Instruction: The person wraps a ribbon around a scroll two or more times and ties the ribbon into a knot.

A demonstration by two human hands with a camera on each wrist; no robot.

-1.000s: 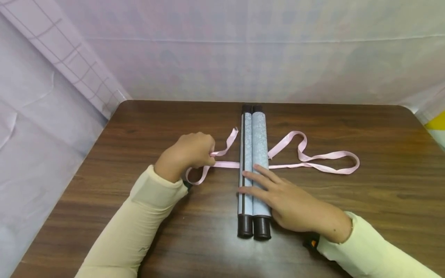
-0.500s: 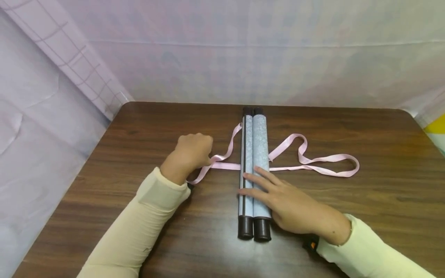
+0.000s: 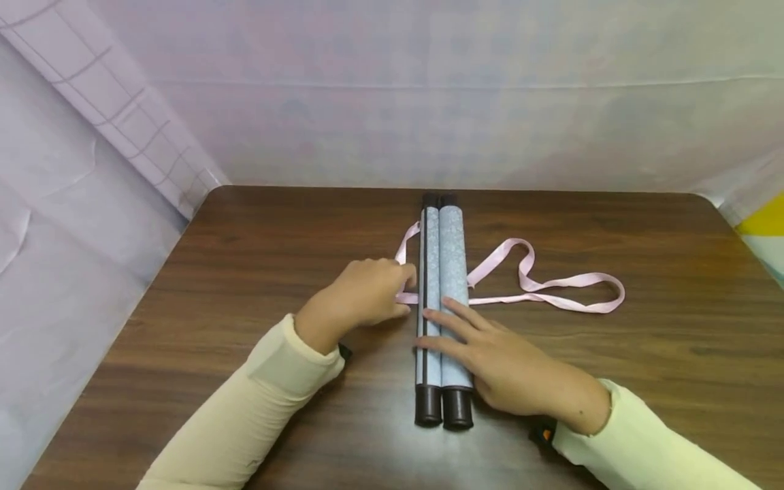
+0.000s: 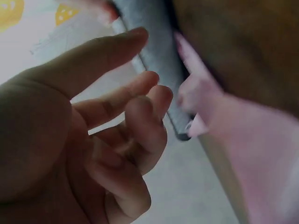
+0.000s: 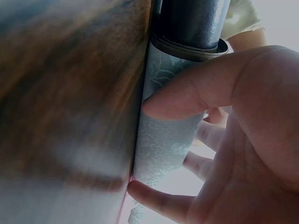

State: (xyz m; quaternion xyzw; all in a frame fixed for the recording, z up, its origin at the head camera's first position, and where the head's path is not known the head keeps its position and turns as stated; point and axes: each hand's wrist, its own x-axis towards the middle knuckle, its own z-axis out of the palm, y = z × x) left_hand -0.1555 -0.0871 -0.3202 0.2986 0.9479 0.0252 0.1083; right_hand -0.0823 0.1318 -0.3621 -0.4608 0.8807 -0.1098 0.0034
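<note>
My left hand [image 3: 361,294], thumb and bent fingers apart, is at nine o'clock of the blue scroll [image 3: 453,252]; my right hand [image 3: 511,359] rests spread across it; pink ribbon [image 3: 551,283] loops at three.

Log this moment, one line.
pale-blue patterned rolls: side by side on wood-grain table | right hand: rests across both | left hand: near pink ribbon, no grip visible | ribbon: loose either side

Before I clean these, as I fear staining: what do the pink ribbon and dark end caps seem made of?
Pink ribbon: probably satin, with a soft sheen and twisting folds.
Dark end caps: perhaps plastic or lacquered wood, smooth and glossy, showing bright highlights.
</note>
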